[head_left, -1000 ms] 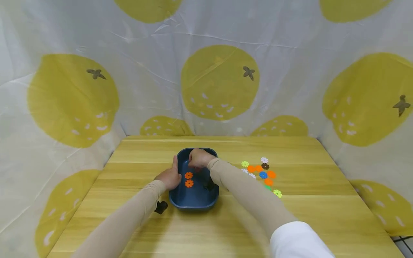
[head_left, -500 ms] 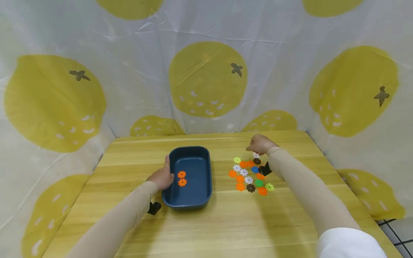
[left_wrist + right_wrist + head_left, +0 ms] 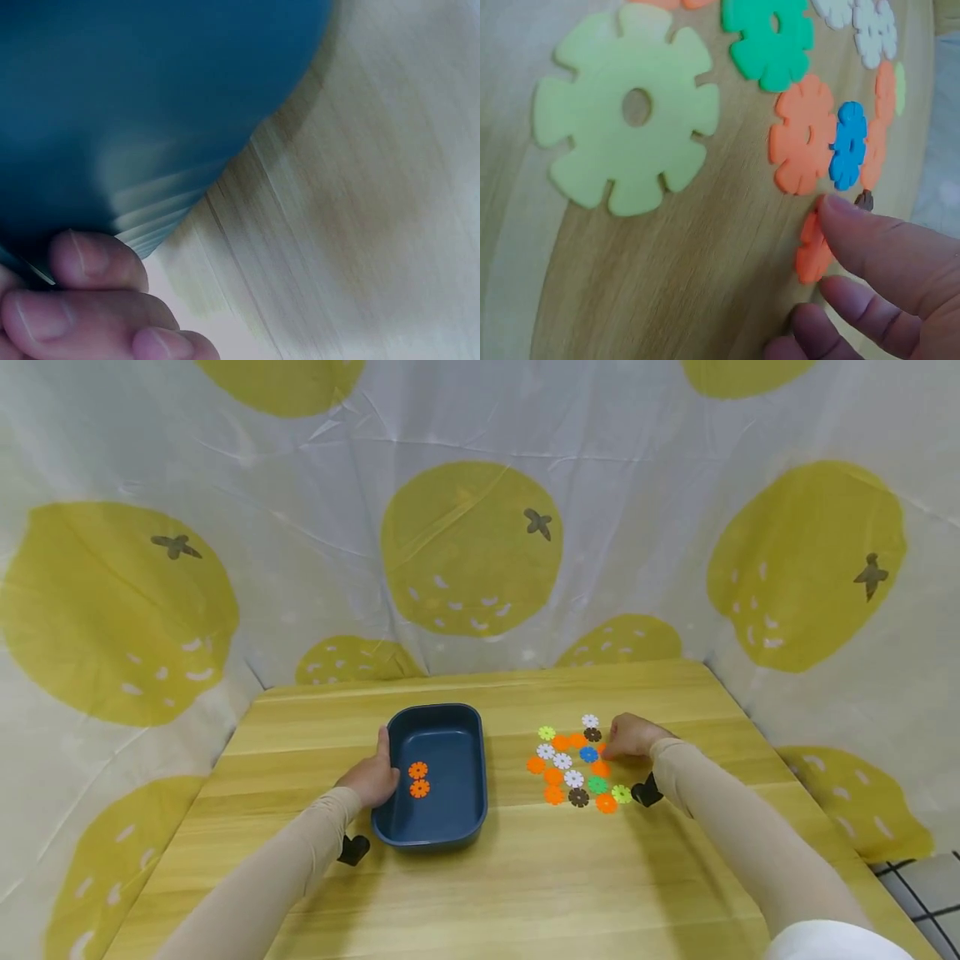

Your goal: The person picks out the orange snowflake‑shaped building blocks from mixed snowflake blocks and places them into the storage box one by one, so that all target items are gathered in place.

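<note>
A white curtain (image 3: 480, 485) printed with large yellow fruit encloses a wooden desk (image 3: 525, 877) on three sides. A dark blue rectangular tray (image 3: 437, 822) sits left of centre on the desk and holds two orange snowflake discs (image 3: 418, 779). The left hand (image 3: 371, 777) grips the tray's left rim, thumb along the edge and fingers (image 3: 82, 300) curled against the outer wall. To the right lies a cluster of coloured snowflake discs (image 3: 573, 764). The right hand (image 3: 632, 737) rests at the cluster's right edge, fingers (image 3: 885, 247) curled onto an orange disc (image 3: 811, 247) beside a blue disc (image 3: 849, 144). A light green disc (image 3: 626, 112) lies nearest the wrist.
</note>
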A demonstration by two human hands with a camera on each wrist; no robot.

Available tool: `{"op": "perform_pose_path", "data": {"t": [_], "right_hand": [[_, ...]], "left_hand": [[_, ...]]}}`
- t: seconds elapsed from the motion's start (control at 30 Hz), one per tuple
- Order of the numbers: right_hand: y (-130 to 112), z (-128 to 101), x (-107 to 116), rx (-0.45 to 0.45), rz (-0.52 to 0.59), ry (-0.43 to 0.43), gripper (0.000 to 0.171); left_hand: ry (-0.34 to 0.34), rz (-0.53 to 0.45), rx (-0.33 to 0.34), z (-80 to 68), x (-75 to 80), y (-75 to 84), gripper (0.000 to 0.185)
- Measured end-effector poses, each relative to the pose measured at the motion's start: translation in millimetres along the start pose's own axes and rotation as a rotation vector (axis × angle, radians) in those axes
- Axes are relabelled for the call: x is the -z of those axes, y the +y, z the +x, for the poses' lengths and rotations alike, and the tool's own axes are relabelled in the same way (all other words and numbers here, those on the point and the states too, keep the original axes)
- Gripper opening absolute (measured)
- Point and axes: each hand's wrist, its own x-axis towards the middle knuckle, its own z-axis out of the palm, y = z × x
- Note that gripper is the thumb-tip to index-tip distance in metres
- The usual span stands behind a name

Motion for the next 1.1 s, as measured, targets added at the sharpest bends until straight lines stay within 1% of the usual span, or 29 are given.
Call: {"op": "perform_pose_path", "data": {"t": [0.07, 0.17, 0.23, 0.37, 0.4, 0.53, 0.6, 0.63, 0.73, 0.8, 0.83, 0.93, 0.97, 1.03, 1.1], "right_hand": [[-0.9, 1.2, -1.5, 0.005, 0.012, -0.009, 0.032], [-2.4, 2.9, -2.9, 0.005, 0.036, -0.015, 0.038], [-5.0, 3.2, -3.6, 0.013, 0.021, -0.004, 0.039], [-10.2, 4.6, -1.6, -0.019, -0.005, 0.014, 0.04], [-10.8, 4.8, -0.8, -0.024, -0.025, 0.021, 0.039], [-7.3, 7.8, 1.6, -0.071, -0.035, 0.024, 0.038], [-5.1, 9.3, 1.7, -0.094, -0.012, 0.013, 0.04], [-4.7, 9.8, 2.1, -0.09, 0.007, 0.005, 0.039], [-10.8, 11.1, 6.1, -0.039, 0.06, 0.011, 0.038], [-26.2, 11.1, 12.0, 0.011, 0.096, 0.03, 0.032], [-37.6, 11.4, 14.8, 0.041, 0.134, 0.038, 0.026], [-85.9, 14.4, 19.5, 0.102, 0.245, 0.066, 0.01], [-104.7, 16.0, 18.6, 0.131, 0.271, 0.071, 0.007], [-142.1, 20.3, 11.9, 0.187, 0.317, 0.072, 0.011], [-177.9, 23.6, 0.6, 0.234, 0.302, 0.062, 0.012]], "left_hand": [[0.002, -0.004, -0.001, -0.6, -0.4, 0.1, 0.084], [0.009, -0.007, 0.0, -1.3, -1.1, 0.5, 0.083], [0.014, -0.009, -0.001, -0.9, -1.2, 0.0, 0.083], [0.016, -0.012, 0.008, 0.7, -0.2, -1.9, 0.083], [0.015, -0.013, 0.01, 1.1, 0.2, -2.4, 0.084], [0.012, -0.021, 0.012, 2.1, 1.6, -3.4, 0.084], [0.009, -0.022, 0.011, 2.3, 2.5, -3.3, 0.085], [0.008, -0.021, 0.01, 2.4, 2.9, -3.5, 0.085], [0.007, -0.015, 0.013, 3.1, 4.0, -3.5, 0.084], [0.01, -0.012, 0.01, 3.0, 4.4, -3.2, 0.084], [0.013, -0.01, 0.006, 2.9, 4.2, -3.3, 0.084], [0.021, -0.01, 0.004, 2.0, 2.5, -3.0, 0.084], [0.024, -0.01, 0.002, 1.4, 1.6, -2.8, 0.084], [0.026, -0.01, 0.001, 0.7, -0.6, -2.4, 0.084], [0.03, -0.011, -0.005, 0.2, -2.7, -1.6, 0.084]]}}
